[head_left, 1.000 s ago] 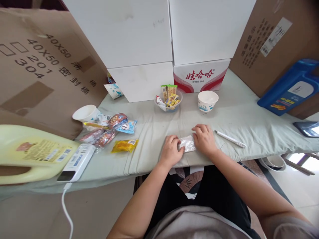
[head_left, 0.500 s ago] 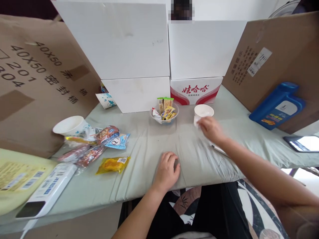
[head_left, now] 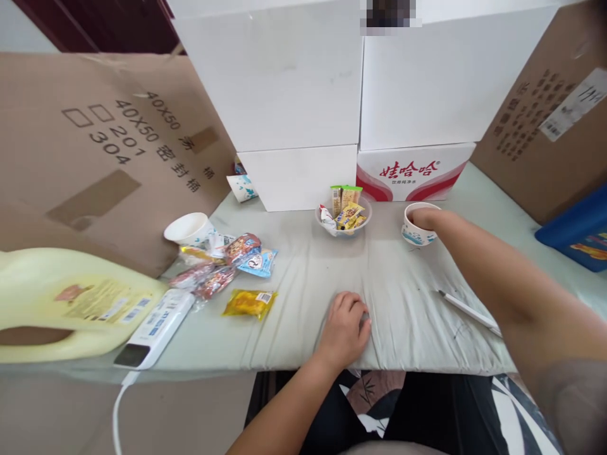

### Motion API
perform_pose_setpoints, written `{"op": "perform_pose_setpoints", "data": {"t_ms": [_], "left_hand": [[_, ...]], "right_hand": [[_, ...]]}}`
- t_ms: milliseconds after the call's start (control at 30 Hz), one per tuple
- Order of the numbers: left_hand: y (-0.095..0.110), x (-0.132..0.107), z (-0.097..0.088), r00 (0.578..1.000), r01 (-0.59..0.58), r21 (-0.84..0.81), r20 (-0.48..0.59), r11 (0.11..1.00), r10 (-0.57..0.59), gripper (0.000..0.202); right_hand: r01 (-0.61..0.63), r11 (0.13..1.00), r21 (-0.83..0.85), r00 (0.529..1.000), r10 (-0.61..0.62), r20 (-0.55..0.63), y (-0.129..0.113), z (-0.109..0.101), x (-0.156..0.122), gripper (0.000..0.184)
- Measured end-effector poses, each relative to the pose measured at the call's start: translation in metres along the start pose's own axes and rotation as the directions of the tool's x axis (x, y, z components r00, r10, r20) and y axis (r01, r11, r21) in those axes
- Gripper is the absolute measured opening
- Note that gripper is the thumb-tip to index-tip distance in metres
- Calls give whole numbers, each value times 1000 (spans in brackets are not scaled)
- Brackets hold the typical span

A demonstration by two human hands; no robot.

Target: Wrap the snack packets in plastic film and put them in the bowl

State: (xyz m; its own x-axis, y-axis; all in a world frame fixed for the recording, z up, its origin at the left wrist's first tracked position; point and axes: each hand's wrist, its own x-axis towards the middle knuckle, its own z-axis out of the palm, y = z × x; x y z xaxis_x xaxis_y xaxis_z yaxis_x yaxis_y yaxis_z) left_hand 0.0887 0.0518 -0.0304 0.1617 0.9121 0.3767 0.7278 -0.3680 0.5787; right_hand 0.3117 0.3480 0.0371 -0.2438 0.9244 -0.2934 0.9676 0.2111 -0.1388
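Note:
My right hand [head_left: 424,218] reaches down into a white paper cup [head_left: 418,236] with a blue pattern, standing upright at the right. Its fingers are hidden inside the cup, so what they touch cannot be seen. My left hand [head_left: 345,322] rests on the cloth near the table's front edge, fingers loosely bent and thumb apart, with nothing visible in it. Between the two hands and farther back stands a clear bowl [head_left: 322,227] of small wrapped snacks [head_left: 349,215]. A white pen-like stick [head_left: 469,312] lies below the right forearm.
To the left are several wrapped snacks [head_left: 243,248], a yellow packet [head_left: 250,304], a tipped paper cup [head_left: 187,229], a white power strip [head_left: 156,325] and a pale yellow jug [head_left: 90,297]. White boxes [head_left: 298,82] wall the back; a blue bottle [head_left: 576,230] leans at right.
My right hand has moved from the cup's near side into the cup. My left hand stays on the cloth. The view has turned left.

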Motion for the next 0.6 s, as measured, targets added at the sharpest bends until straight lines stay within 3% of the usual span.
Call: {"op": "perform_pose_setpoints", "data": {"t_ms": [133,200,267,333,433,600], "left_hand": [[1,1,0,1000,9,15,16,1000,-10,13],[1,1,0,1000,5,34,27,999,-6,12],[1,0,1,1000,-1,46,29,999,-1,11],[0,0,2,1000,-8,54,21,999,7,10],[0,-1,3,1000,-21,71,8,997,20,11],[-2,-5,5,999,-47,80,5,996,47,15]], "right_hand": [[18,1000,-12,995,-19,-94,-8,-14,-19,45],[13,1000,-16,975,-16,-220,-14,-16,-40,58],[19,1000,-6,927,-20,-375,-19,-9,-70,53],[103,995,11,853,-83,-515,-20,10,-105,39],[180,982,-56,827,-182,-532,-9,54,-153,27],[26,999,-45,791,-48,-610,24,126,-205,32]]}}
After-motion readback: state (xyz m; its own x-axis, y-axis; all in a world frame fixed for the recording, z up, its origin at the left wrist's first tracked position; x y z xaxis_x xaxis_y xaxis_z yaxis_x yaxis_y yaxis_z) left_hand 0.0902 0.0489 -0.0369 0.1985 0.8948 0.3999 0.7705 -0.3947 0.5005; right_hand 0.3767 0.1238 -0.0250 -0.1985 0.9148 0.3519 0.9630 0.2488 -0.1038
